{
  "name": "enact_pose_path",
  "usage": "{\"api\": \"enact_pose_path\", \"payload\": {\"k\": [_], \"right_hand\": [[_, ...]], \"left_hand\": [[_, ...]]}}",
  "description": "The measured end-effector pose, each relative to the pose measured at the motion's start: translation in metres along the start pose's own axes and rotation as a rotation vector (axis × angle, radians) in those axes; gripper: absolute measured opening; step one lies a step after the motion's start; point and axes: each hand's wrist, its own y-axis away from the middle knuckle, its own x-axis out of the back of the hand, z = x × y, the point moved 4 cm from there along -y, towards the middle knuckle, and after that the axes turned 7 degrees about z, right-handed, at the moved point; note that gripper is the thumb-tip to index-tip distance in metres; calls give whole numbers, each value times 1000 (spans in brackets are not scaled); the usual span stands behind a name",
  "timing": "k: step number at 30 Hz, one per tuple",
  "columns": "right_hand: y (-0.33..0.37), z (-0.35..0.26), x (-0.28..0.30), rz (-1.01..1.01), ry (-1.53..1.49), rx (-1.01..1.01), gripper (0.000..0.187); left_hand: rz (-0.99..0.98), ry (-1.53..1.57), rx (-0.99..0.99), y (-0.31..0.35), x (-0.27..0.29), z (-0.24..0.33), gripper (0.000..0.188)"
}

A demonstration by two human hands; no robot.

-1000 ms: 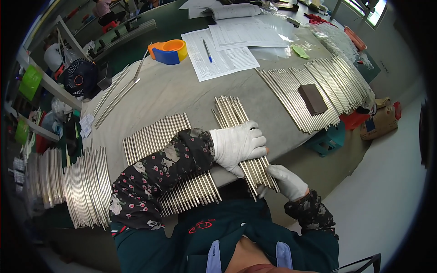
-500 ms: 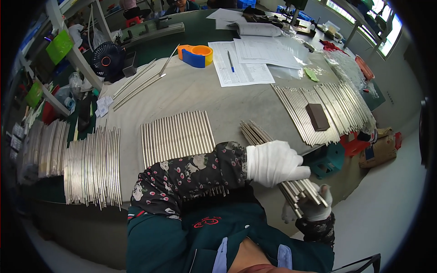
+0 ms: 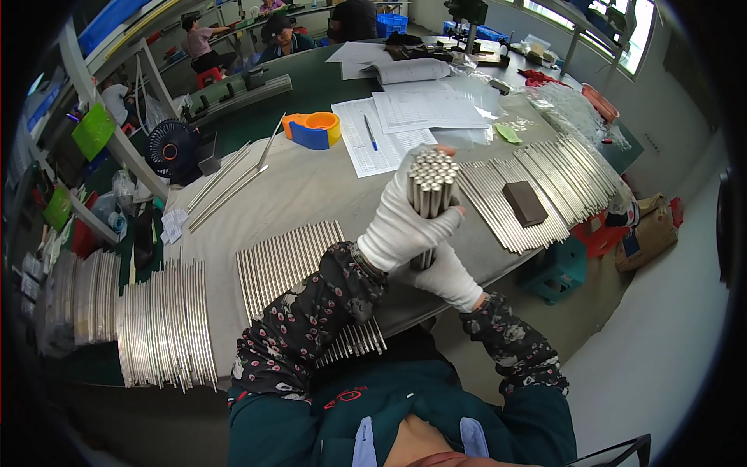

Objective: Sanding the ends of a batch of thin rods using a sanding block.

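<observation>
A tight bundle of thin metal rods [image 3: 431,180] stands nearly upright over the table, its round ends facing up at me. My left hand [image 3: 398,226], in a white glove, is wrapped around its upper part. Lower down, my gloved right hand [image 3: 450,280] closes around the same bundle, partly hidden behind the left hand. To the left, a flat row of rods [image 3: 284,261] lies on the table, partly covered by my left forearm. On the right is another wide row of rods [image 3: 580,183], with a brown block [image 3: 524,204] resting on it.
More rods [image 3: 167,327] lie at the table's left end, their ends over the front edge. Farther back are an orange-and-blue tape dispenser [image 3: 311,131], printed sheets [image 3: 424,109] with a pen, and a dark fan [image 3: 171,148]. A green stool [image 3: 556,268] stands below the right edge.
The rod bundle has swung from a slanted position low on the right to nearly upright over the table. Both hands have moved up and left with it.
</observation>
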Motion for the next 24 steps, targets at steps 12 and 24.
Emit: {"api": "enact_pose_path", "payload": {"k": [12, 24], "right_hand": [[32, -28, 14, -111, -306, -566, 43], [18, -47, 30, -354, 933, -255, 60]], "left_hand": [[240, -272, 528, -10, 63, -91, 35], [-738, -1146, -253, 63, 30, -72, 59]]}}
